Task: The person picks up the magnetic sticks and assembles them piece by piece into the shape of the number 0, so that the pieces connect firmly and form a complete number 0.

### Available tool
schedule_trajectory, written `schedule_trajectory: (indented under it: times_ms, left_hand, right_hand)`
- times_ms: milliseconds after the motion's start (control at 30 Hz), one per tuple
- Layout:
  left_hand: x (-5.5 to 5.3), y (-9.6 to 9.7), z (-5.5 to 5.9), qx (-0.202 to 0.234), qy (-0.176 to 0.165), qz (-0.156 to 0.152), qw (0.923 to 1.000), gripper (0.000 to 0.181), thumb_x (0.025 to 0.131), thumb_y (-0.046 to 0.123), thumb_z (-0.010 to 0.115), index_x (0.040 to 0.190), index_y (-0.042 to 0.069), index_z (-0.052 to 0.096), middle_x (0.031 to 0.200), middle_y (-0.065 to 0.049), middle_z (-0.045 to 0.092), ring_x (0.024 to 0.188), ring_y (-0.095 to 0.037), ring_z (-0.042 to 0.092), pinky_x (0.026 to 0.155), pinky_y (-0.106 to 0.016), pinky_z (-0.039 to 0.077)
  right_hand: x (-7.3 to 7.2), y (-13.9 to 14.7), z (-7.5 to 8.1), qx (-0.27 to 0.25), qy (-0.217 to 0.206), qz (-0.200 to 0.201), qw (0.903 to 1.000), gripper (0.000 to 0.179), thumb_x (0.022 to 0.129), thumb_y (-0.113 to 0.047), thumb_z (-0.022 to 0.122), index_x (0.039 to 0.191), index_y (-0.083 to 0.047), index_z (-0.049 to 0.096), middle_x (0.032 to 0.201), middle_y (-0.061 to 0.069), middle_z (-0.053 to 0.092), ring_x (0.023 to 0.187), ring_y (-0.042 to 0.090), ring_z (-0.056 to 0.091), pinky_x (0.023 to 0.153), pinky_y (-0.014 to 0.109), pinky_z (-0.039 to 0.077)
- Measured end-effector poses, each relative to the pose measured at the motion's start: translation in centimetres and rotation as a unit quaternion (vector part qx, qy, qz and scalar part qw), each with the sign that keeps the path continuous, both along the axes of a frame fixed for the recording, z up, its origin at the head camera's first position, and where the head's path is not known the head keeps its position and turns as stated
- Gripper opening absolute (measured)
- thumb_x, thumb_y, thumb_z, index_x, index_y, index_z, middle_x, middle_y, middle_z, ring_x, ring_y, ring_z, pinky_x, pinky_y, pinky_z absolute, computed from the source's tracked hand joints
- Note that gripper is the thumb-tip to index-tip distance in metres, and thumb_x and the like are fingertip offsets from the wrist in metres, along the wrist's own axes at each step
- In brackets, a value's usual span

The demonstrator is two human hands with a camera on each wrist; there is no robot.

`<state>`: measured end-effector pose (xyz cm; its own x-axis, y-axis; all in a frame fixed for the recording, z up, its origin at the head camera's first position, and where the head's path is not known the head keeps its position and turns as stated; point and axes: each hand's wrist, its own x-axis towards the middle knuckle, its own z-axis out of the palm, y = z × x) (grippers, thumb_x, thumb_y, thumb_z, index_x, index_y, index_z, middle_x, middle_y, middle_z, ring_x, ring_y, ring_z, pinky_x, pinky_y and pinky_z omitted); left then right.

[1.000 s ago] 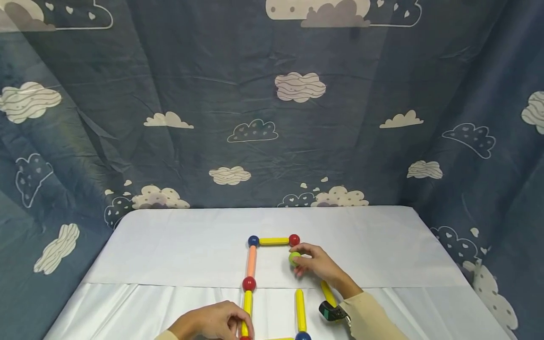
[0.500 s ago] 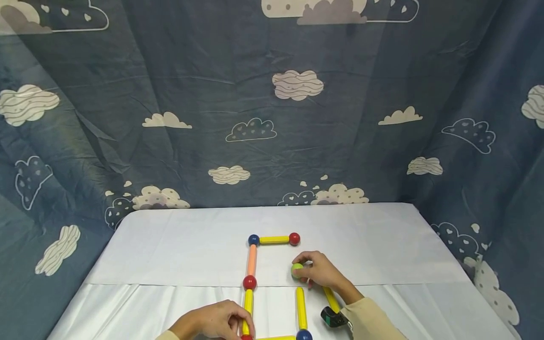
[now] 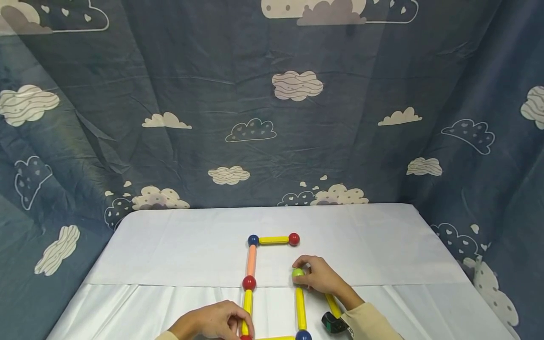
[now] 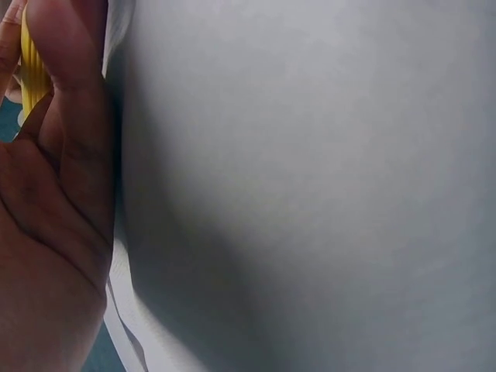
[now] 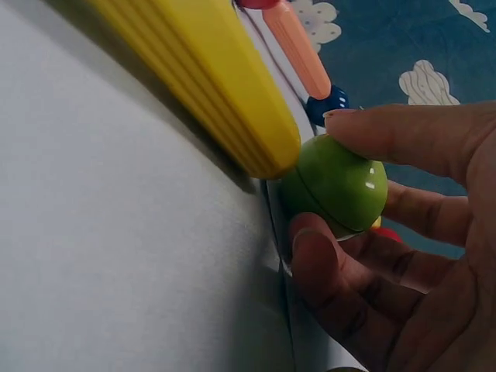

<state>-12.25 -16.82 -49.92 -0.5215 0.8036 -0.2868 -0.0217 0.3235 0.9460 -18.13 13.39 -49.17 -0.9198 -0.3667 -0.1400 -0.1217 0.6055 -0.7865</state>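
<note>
White-clothed table (image 3: 178, 245) with colourful rods (image 3: 274, 240) and balls (image 3: 249, 283)

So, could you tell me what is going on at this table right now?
A person is laying out a frame of coloured rods and balls on a white tablecloth. The right hand pinches a green ball right at the far end of a yellow rod; the wrist view shows the two almost touching. The left hand holds another yellow rod on the frame's left side. Between the green ball and the red ball at the far corner there is an open gap.
</note>
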Motion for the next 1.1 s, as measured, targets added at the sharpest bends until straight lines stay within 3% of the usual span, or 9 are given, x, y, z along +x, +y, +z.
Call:
schedule_trajectory:
  times_ms: [233,500,1100]
  left_hand:
    - [-0.02,-0.13,-0.17,0.001,-0.002,-0.001,1.0000,0.017,0.081,0.007,0.074,0.098,0.004,0.071,0.061,0.010,0.051,0.053,0.000,0.043,0.050,-0.012,0.033]
    - [-0.27,-0.09,-0.35,-0.001,0.024,-0.019,0.9995,0.017,0.084,0.014,0.074,0.099,0.007,0.071,0.062,0.012,0.052,0.053,0.002,0.043,0.050,-0.012,0.033]
    - [-0.08,-0.12,-0.21,0.002,0.011,-0.010,0.9999,0.017,0.083,0.012,0.074,0.099,0.006,0.071,0.064,0.010,0.054,0.053,0.001,0.044,0.049,-0.012,0.034]
  right_hand:
    - [0.26,0.16,-0.12,0.004,-0.009,-0.001,1.0000,0.025,0.080,-0.016,0.077,0.100,-0.007,0.064,0.091,0.001,0.059,0.052,0.013,0.051,0.049,0.026,0.047]
    - [0.44,0.61,0.19,-0.006,-0.018,0.000,0.9998,0.025,0.080,-0.016,0.078,0.098,-0.007,0.065,0.089,0.001,0.059,0.053,0.013,0.051,0.049,0.026,0.047]
    - [0.20,0.72,-0.08,-0.014,-0.027,0.000,0.9995,0.021,0.083,-0.017,0.073,0.097,-0.003,0.069,0.076,0.000,0.059,0.048,0.013,0.051,0.047,0.027,0.047]
